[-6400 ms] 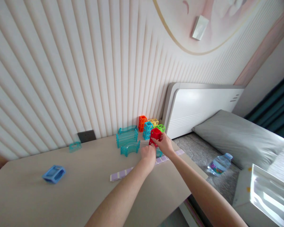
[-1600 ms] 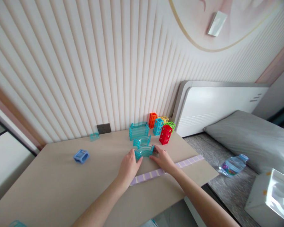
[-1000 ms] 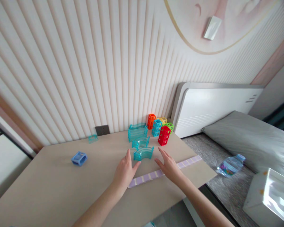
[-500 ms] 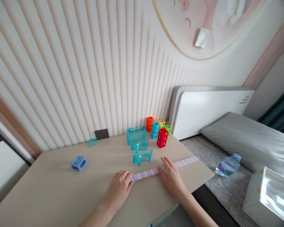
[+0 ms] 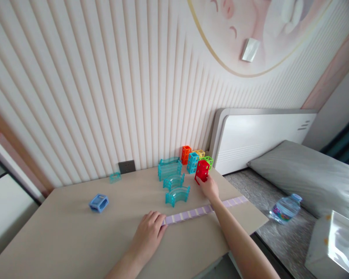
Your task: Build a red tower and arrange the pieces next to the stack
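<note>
A long purple strip with pale cross bands [image 5: 188, 214] lies across the front of the table. My left hand [image 5: 149, 232] rests on the table with its fingers closed over the strip's left end. Further back, my right hand [image 5: 209, 188] grips the lower part of a red openwork block tower [image 5: 202, 169], which stands upright. Beside that tower are blue [image 5: 193, 162], orange [image 5: 186, 155], yellow [image 5: 199, 154] and green [image 5: 209, 160] openwork blocks. Left of them, clear teal curved track pieces [image 5: 177, 196] stand in a row.
On the table's left lies a light-blue frame block [image 5: 98, 203]; a small clear teal piece [image 5: 115, 177] sits by the wall socket [image 5: 127, 167]. To the right, a bed holds a grey pillow [image 5: 313, 178], a plastic bottle [image 5: 287, 208] and a white box [image 5: 322, 248].
My right hand has left the purple strip, reached forward and taken hold of the red block tower. My left hand stays at the strip's left end. The view has shifted slightly.
</note>
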A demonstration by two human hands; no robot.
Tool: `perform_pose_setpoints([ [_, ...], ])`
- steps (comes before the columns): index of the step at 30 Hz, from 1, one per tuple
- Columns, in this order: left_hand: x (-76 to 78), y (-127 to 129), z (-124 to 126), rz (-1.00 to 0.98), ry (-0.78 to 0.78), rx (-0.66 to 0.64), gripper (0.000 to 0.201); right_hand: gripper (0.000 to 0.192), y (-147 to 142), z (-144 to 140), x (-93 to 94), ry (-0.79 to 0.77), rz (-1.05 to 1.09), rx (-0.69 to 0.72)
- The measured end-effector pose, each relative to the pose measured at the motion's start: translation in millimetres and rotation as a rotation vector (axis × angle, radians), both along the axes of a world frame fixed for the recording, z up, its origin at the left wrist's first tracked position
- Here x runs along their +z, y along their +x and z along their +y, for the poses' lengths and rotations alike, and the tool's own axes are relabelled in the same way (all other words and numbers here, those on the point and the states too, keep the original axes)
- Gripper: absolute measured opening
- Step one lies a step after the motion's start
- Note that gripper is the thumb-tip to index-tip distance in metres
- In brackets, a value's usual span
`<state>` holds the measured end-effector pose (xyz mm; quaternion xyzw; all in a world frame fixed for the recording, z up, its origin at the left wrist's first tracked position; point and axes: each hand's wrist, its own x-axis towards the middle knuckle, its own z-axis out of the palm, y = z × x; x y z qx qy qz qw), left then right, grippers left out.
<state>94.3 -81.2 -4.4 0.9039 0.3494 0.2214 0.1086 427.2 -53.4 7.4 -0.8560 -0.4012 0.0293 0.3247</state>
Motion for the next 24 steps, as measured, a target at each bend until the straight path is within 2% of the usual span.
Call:
perform_pose_setpoints([
  [6, 3.9, 2, -1, 0.024, -0.039, -0.002, 0.018, 0.048, -7, -2, 4.5, -0.058, 0.004, -0.029],
  [12, 3.7, 4, -4, 0.025, -0.005, 0.026, 0.016, 0.049, -12, -2, 11.8, -0.094, 0.008, -0.010],
  [15, 2.1, 6, -5, 0.020, 0.035, 0.016, 0.017, 0.051, -13, -6, 17.7, -0.101, 0.010, -0.002],
  [18, -1.5, 2, -8, -0.046, 0.142, 0.048, 0.027, 0.063, -20, -19, 28.1, -0.082, -0.016, -0.026],
  [20, -1.1, -6, -10, -0.120, 0.222, 0.076, 0.028, 0.071, -36, -34, 37.0, -0.024, -0.059, -0.029],
  [21, 0.9, -13, -9, -0.151, 0.255, 0.085, 0.026, 0.066, -49, -42, 41.5, 0.097, -0.107, 0.013],
  [23, 9.0, -31, -6, -0.182, 0.311, 0.101, 0.019, 0.048, -84, -60, 49.5, 0.352, -0.166, 0.178],
  [24, 14.6, -41, -1, -0.178, 0.336, 0.118, 0.016, 0.041, -105, -67, 52.6, 0.425, -0.183, 0.294],
])
